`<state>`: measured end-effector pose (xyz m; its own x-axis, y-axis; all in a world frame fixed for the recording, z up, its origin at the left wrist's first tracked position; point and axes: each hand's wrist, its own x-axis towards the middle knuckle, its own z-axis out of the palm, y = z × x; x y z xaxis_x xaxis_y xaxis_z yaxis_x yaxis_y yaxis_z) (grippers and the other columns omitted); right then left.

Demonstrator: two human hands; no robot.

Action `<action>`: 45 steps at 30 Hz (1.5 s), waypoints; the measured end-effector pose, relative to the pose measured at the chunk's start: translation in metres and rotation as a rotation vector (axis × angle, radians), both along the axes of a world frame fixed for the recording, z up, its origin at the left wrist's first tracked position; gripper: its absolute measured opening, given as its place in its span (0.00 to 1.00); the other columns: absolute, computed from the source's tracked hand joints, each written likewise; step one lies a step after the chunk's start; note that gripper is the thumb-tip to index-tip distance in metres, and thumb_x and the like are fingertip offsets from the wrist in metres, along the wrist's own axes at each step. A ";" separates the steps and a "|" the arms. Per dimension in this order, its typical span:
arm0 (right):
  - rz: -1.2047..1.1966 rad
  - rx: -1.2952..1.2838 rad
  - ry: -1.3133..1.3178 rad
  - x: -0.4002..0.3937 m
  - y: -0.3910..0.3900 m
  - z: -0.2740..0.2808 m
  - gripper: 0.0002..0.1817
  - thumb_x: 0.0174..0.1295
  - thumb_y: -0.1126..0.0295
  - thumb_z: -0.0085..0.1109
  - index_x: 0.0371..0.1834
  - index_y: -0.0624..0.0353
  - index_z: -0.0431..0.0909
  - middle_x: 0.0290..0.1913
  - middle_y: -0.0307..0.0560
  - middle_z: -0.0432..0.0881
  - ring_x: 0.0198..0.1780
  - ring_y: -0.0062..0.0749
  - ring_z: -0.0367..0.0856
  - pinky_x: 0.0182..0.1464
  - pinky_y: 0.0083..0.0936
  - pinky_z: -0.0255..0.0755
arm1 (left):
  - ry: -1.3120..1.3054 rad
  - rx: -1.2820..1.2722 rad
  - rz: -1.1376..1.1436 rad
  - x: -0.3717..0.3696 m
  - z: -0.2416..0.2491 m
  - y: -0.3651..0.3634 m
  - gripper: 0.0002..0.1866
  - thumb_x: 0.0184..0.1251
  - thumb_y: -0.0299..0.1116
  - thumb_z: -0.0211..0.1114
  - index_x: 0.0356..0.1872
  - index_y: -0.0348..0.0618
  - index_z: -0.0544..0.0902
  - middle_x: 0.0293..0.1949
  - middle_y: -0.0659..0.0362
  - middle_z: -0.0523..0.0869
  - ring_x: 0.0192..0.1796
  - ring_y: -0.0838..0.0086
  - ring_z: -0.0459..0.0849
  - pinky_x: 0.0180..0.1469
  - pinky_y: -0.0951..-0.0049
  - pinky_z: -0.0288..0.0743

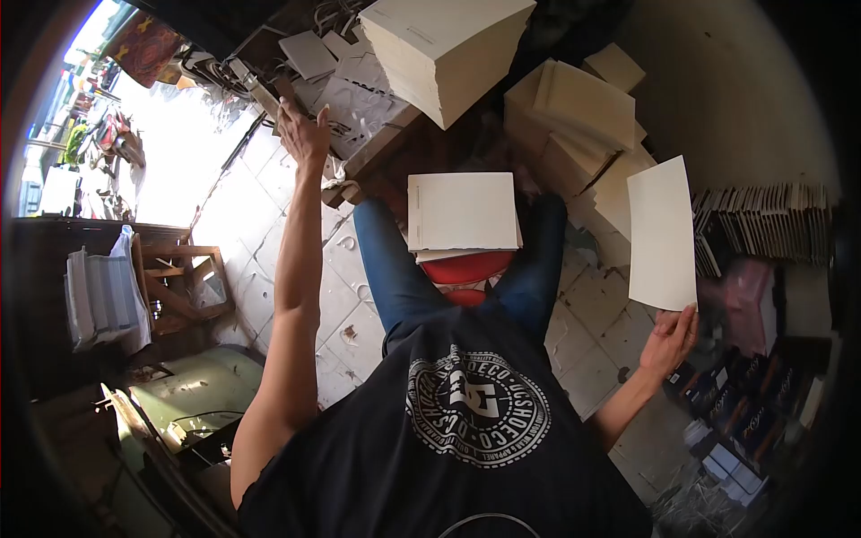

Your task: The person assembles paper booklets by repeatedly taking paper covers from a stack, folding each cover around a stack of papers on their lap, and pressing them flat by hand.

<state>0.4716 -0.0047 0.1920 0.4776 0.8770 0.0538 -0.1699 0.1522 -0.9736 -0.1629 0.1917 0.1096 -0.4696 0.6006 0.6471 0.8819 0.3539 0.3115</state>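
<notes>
At the lower edge of a cream paper sheet (662, 238), my right hand (671, 345) pinches it, holding it out to my right. My left hand (303, 134) is stretched forward with fingers apart, right beside a long metal bar (256, 88) and the cluttered work surface. Between my knees, a stack of cream sheets (462, 211) lies on a red stool (466, 267). A tall block of stacked paper (439, 40) stands ahead of me, in front of the work surface's far side.
More cream paper stacks (578, 108) lean at the front right. Thin bound volumes (762, 222) stand in a row against the right wall. Dark boxes (744, 403) sit at the lower right. On the left are a wooden frame (184, 285) and a greenish chair (197, 390). Scraps dot the tiled floor (336, 309).
</notes>
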 end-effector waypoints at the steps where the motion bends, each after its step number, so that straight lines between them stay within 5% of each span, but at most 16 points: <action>1: -0.035 0.028 0.040 -0.007 0.005 0.003 0.14 0.77 0.59 0.53 0.41 0.60 0.75 0.23 0.38 0.75 0.26 0.22 0.69 0.35 0.23 0.65 | -0.024 0.065 -0.010 0.011 0.011 -0.002 0.38 0.61 0.45 0.74 0.67 0.32 0.71 0.66 0.41 0.74 0.66 0.52 0.74 0.65 0.55 0.70; 4: 0.261 0.225 0.159 -0.030 0.023 -0.018 0.21 0.75 0.58 0.55 0.57 0.66 0.74 0.48 0.57 0.85 0.48 0.39 0.81 0.51 0.32 0.71 | -1.045 -0.234 -0.504 0.075 0.027 -0.043 0.32 0.75 0.54 0.60 0.61 0.32 0.77 0.56 0.47 0.85 0.58 0.59 0.82 0.60 0.58 0.73; 6: 0.465 0.263 0.132 -0.062 0.043 -0.020 0.21 0.74 0.62 0.52 0.59 0.70 0.75 0.56 0.61 0.83 0.59 0.45 0.81 0.61 0.34 0.71 | -1.651 -0.418 -0.810 0.138 0.042 -0.083 0.45 0.75 0.71 0.37 0.63 0.36 0.78 0.56 0.48 0.85 0.59 0.61 0.82 0.63 0.58 0.72; 9: 0.740 0.192 0.255 -0.107 0.076 -0.027 0.19 0.69 0.67 0.58 0.54 0.74 0.80 0.52 0.54 0.85 0.54 0.33 0.82 0.58 0.28 0.72 | -2.265 -0.417 -1.180 0.173 0.042 -0.115 0.48 0.75 0.73 0.31 0.66 0.35 0.76 0.61 0.47 0.83 0.66 0.59 0.77 0.68 0.54 0.68; 10: 0.747 0.015 -0.280 -0.111 0.093 -0.071 0.11 0.69 0.71 0.61 0.45 0.70 0.84 0.43 0.45 0.88 0.44 0.22 0.83 0.47 0.21 0.73 | -2.235 -0.332 -1.084 0.179 0.028 -0.119 0.47 0.75 0.71 0.34 0.66 0.35 0.75 0.62 0.47 0.82 0.66 0.60 0.78 0.68 0.55 0.69; 11: 0.696 -0.018 -0.511 -0.123 0.101 -0.091 0.06 0.68 0.73 0.64 0.38 0.67 0.85 0.33 0.39 0.87 0.34 0.15 0.79 0.38 0.17 0.71 | -2.201 -0.242 -0.979 0.180 0.007 -0.125 0.45 0.75 0.70 0.37 0.67 0.34 0.74 0.63 0.47 0.81 0.66 0.61 0.78 0.68 0.57 0.69; 12: 0.672 0.032 -0.478 -0.135 0.108 -0.104 0.06 0.68 0.73 0.65 0.38 0.65 0.86 0.29 0.38 0.85 0.30 0.15 0.77 0.35 0.17 0.69 | -1.908 -0.311 -0.893 0.177 -0.004 -0.131 0.35 0.77 0.59 0.53 0.63 0.32 0.77 0.58 0.50 0.84 0.60 0.66 0.83 0.63 0.63 0.75; 13: 0.640 -0.071 -0.312 -0.153 0.107 -0.093 0.06 0.67 0.72 0.66 0.40 0.64 0.84 0.27 0.37 0.84 0.28 0.16 0.73 0.34 0.17 0.68 | -1.758 -0.344 -0.855 0.178 -0.006 -0.134 0.30 0.77 0.53 0.57 0.61 0.32 0.79 0.55 0.52 0.86 0.55 0.69 0.84 0.59 0.66 0.77; 16: 0.734 -0.066 -0.522 -0.157 0.120 -0.120 0.08 0.68 0.70 0.65 0.39 0.65 0.81 0.27 0.38 0.85 0.27 0.15 0.72 0.33 0.17 0.66 | -1.395 -0.349 -0.731 0.179 -0.008 -0.139 0.17 0.74 0.36 0.66 0.51 0.30 0.83 0.43 0.57 0.90 0.43 0.78 0.86 0.48 0.75 0.79; 19: 0.842 -0.126 -0.500 -0.158 0.133 -0.135 0.09 0.69 0.68 0.64 0.39 0.65 0.79 0.27 0.40 0.85 0.27 0.13 0.72 0.32 0.16 0.65 | -1.484 -0.159 -0.672 0.172 -0.006 -0.130 0.18 0.75 0.39 0.65 0.50 0.31 0.84 0.43 0.58 0.89 0.42 0.80 0.85 0.47 0.76 0.79; 20: 0.830 -0.141 -0.412 -0.159 0.135 -0.140 0.09 0.69 0.68 0.64 0.39 0.65 0.80 0.27 0.41 0.85 0.27 0.12 0.71 0.32 0.16 0.65 | -1.716 -0.091 -0.719 0.170 -0.003 -0.125 0.18 0.75 0.41 0.65 0.49 0.32 0.84 0.41 0.59 0.89 0.39 0.82 0.84 0.44 0.77 0.78; 23: 0.782 -0.154 -0.291 -0.169 0.134 -0.133 0.10 0.68 0.67 0.65 0.35 0.63 0.79 0.25 0.42 0.84 0.26 0.13 0.72 0.32 0.19 0.66 | -1.346 -0.340 -0.690 0.155 -0.018 -0.126 0.18 0.76 0.41 0.64 0.47 0.31 0.85 0.38 0.61 0.89 0.37 0.83 0.82 0.43 0.79 0.76; 25: 0.767 -0.139 -0.305 -0.171 0.128 -0.141 0.12 0.67 0.66 0.66 0.33 0.62 0.78 0.24 0.41 0.83 0.26 0.14 0.74 0.33 0.21 0.67 | -1.108 -0.368 -0.559 0.161 -0.019 -0.128 0.19 0.72 0.43 0.67 0.35 0.32 0.86 0.27 0.61 0.86 0.30 0.84 0.80 0.35 0.78 0.72; 30: 0.726 -0.067 -0.754 -0.166 0.133 -0.152 0.16 0.64 0.61 0.69 0.28 0.61 0.78 0.24 0.47 0.79 0.29 0.33 0.78 0.37 0.30 0.72 | -0.765 -0.482 -0.358 0.155 -0.038 -0.128 0.23 0.65 0.48 0.71 0.25 0.33 0.85 0.17 0.55 0.82 0.21 0.78 0.78 0.27 0.70 0.71; 36: 0.697 0.072 -0.898 -0.168 0.141 -0.180 0.19 0.62 0.56 0.69 0.27 0.60 0.78 0.29 0.51 0.79 0.36 0.48 0.79 0.43 0.40 0.73 | -0.660 -0.587 -0.252 0.154 -0.062 -0.128 0.26 0.64 0.54 0.70 0.27 0.34 0.86 0.21 0.48 0.85 0.24 0.61 0.85 0.32 0.62 0.75; 45: 0.718 0.034 -0.890 -0.169 0.138 -0.196 0.19 0.63 0.56 0.69 0.27 0.62 0.78 0.31 0.53 0.80 0.37 0.50 0.80 0.44 0.41 0.74 | -0.723 -0.607 -0.240 0.155 -0.070 -0.133 0.27 0.64 0.54 0.69 0.26 0.34 0.85 0.21 0.47 0.85 0.25 0.61 0.86 0.33 0.61 0.76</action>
<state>0.3029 0.1329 -0.0040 -0.3523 0.9236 0.1512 0.5191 0.3273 -0.7896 -0.0076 0.0588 0.0391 -0.4536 0.8684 -0.2005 0.6194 0.4689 0.6297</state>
